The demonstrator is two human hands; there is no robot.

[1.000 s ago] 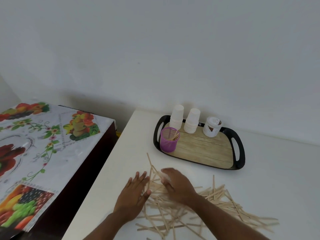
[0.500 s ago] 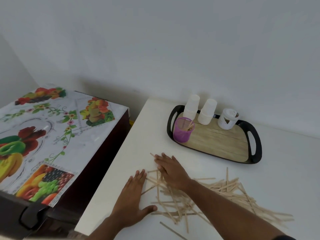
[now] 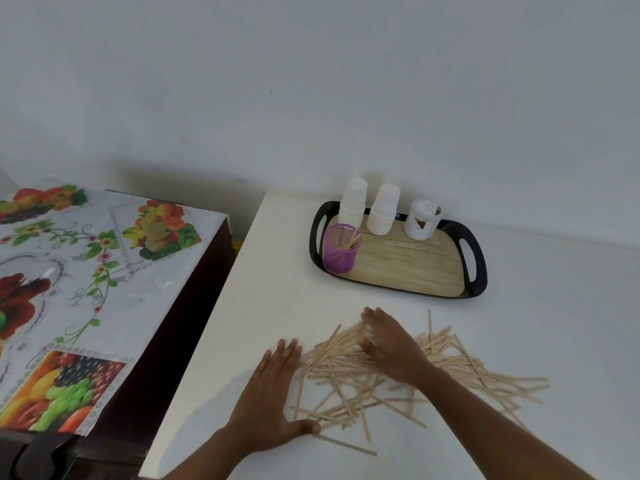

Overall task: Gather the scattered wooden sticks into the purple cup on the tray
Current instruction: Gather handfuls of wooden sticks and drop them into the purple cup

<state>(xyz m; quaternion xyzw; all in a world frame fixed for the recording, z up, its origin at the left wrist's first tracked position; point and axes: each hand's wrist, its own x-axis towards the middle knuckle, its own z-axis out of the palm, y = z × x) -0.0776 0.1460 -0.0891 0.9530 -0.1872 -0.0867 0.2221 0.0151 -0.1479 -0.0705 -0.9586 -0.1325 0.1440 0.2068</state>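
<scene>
Since the earlier frame: right hand (image 3: 389, 344) shifted right and a little farther along the pile, left hand (image 3: 273, 393) flat at the left edge as before, wooden sticks (image 3: 415, 372) drawn closer into one heap between both.

Risks from here, as a judgement: loose sticks slipping out when lifted, because of lying crossed in many directions; one single stick (image 3: 346, 444) at the near side, apart from the heap, easily forgotten; purple cup (image 3: 341, 248) possibly tipped if a too large bundle pushed in at an angle.

Left hand: spread flat on the counter (image 3: 263, 292), fingers straight, thumb against the nearest sticks, holding nothing. Right hand: resting on top of the heap, fingers slightly bent and blurred, grip on sticks impossible to tell.

Purple cup: upright on the left end of the tray (image 3: 479, 268), far from the heap, a few sticks inside already.
</scene>
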